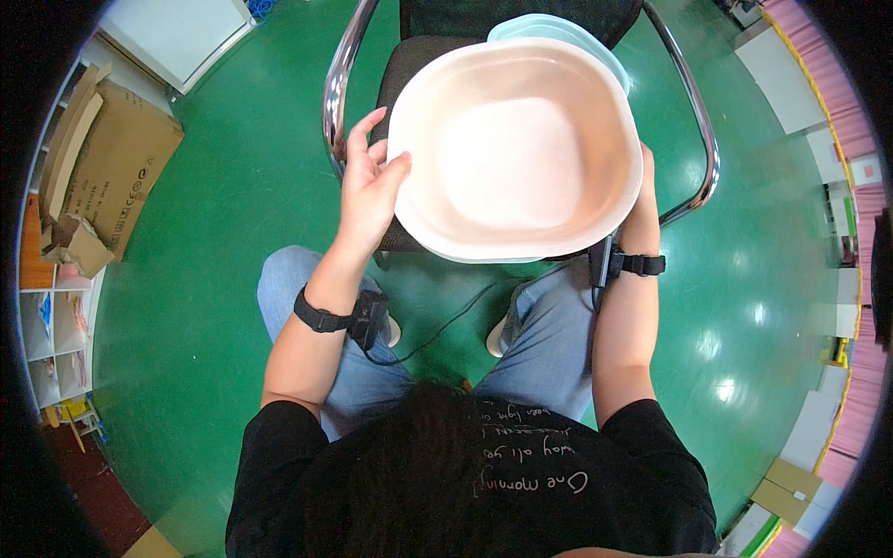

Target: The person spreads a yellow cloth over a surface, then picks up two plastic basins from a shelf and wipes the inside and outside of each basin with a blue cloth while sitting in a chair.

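A cream plastic washbasin (521, 158), rounded and seen from above with nothing inside, is held over the seat of a chair. At its left rim is my left hand (372, 181), thumb on the edge and the other fingers bent along the outer side. My right hand (645, 181) grips the opposite side, its fingers mostly hidden by the wall. A pale green edge shows under the near rim. Behind the cream basin, a light blue basin (567, 35) peeks out at the far right of the seat.
The chair (400, 84) has a dark mesh seat and curved chrome armrests (339, 84). A black cable (446, 321) runs between my wrist straps. To the left stand an opened cardboard box (130, 153) and white shelves (60, 325). The floor (186, 298) is glossy green.
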Tool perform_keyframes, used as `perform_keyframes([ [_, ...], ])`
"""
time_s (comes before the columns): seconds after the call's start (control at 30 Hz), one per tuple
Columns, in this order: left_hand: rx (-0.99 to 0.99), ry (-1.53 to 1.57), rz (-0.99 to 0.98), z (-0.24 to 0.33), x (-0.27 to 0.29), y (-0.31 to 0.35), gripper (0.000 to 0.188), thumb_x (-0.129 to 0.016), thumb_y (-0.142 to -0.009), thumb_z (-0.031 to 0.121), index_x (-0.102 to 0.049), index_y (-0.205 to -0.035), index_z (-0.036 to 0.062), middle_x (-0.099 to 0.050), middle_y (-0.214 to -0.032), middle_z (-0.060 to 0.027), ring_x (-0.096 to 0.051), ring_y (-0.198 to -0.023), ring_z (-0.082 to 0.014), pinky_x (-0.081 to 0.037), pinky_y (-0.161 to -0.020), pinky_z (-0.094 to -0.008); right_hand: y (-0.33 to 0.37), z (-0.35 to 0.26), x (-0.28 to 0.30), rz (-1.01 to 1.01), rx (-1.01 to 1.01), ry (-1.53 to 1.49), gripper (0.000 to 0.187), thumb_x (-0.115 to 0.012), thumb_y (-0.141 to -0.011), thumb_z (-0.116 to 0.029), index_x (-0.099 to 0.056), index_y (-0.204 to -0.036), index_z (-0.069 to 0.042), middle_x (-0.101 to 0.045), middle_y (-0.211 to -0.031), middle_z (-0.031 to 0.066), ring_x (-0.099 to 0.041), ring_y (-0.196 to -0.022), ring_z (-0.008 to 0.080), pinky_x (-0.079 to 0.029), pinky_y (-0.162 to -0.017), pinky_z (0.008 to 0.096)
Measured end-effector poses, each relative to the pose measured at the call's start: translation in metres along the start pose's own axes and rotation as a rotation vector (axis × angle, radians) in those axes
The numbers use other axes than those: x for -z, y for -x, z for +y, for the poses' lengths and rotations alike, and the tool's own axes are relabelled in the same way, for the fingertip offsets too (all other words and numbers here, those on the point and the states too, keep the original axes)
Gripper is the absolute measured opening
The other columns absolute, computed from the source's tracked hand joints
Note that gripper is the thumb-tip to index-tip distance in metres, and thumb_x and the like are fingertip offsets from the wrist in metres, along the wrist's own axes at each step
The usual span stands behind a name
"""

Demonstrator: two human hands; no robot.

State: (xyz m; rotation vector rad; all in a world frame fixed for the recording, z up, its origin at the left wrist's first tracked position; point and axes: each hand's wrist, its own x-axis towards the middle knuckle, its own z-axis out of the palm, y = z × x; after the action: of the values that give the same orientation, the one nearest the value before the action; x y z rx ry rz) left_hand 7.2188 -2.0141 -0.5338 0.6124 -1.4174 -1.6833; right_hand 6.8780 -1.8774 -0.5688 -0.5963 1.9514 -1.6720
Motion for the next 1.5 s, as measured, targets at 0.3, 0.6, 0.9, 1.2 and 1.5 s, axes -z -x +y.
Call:
perform_keyframes([
  [0.3,0.247,0.128,-0.013,-0.007,0.001,0.001,0.056,-0.051,-0.083,0.003,-0.029,-0.134,0.0032,-0.058,-0.104,-0.0132,-0.058,-0.093,-0.0169,-0.047,-0.081,-0.028,0.013,-0.032,-0.002,0.57,0.475,-0.495,0.023,-0.056,-0.087,-0.012,-0.055,-0.101,0.005,-0.061,-0.093,0.0091,-0.056,-0.08,0.013,-0.046,-0.074,0.0256],
  [0.6,0.297,0.126,0.056,-0.01,0.001,-0.002,0.057,-0.052,-0.082,0.004,-0.029,-0.134,-0.0022,-0.058,-0.102,-0.0128,-0.057,-0.093,-0.0178,-0.047,-0.081,-0.0274,0.093,-0.077,-0.066,0.398,1.111,-0.144,0.02,-0.054,-0.082,-0.003,-0.055,-0.099,0.006,-0.056,-0.101,0.0114,-0.053,-0.092,0.0199,-0.041,-0.085,0.0316],
  [0.9,0.277,0.059,0.039,-0.018,0.004,-0.003,0.072,-0.054,-0.077,0.007,-0.017,-0.138,-0.0056,-0.052,-0.116,-0.0176,-0.06,-0.079,-0.0164,-0.049,-0.05,-0.0247,0.107,-0.071,-0.081,0.06,1.251,0.08,0.023,-0.059,-0.074,-0.015,-0.063,-0.092,0.0,-0.053,-0.11,0.019,-0.05,-0.103,0.0336,-0.035,-0.093,0.0412],
  [1.2,0.371,0.051,-0.089,0.002,-0.001,0.003,0.083,-0.053,-0.074,0.003,-0.004,-0.14,-0.0055,-0.046,-0.123,-0.0181,-0.057,-0.071,-0.0149,-0.045,-0.043,-0.0246,0.098,-0.066,-0.082,-0.029,1.263,0.136,0.032,-0.058,-0.077,-0.019,-0.06,-0.101,0.001,-0.047,-0.12,0.025,-0.046,-0.111,0.0382,-0.03,-0.098,0.0447],
  [1.5,0.322,0.025,-0.142,0.001,-0.002,0.006,0.084,-0.053,-0.074,0.002,-0.002,-0.14,-0.0041,-0.04,-0.131,-0.0176,-0.054,-0.061,-0.0113,-0.037,-0.034,-0.0216,0.096,-0.06,-0.08,-0.012,1.245,0.104,0.036,-0.051,-0.085,-0.021,-0.056,-0.112,0.002,-0.049,-0.123,0.0217,-0.045,-0.115,0.0359,-0.029,-0.1,0.0429],
])
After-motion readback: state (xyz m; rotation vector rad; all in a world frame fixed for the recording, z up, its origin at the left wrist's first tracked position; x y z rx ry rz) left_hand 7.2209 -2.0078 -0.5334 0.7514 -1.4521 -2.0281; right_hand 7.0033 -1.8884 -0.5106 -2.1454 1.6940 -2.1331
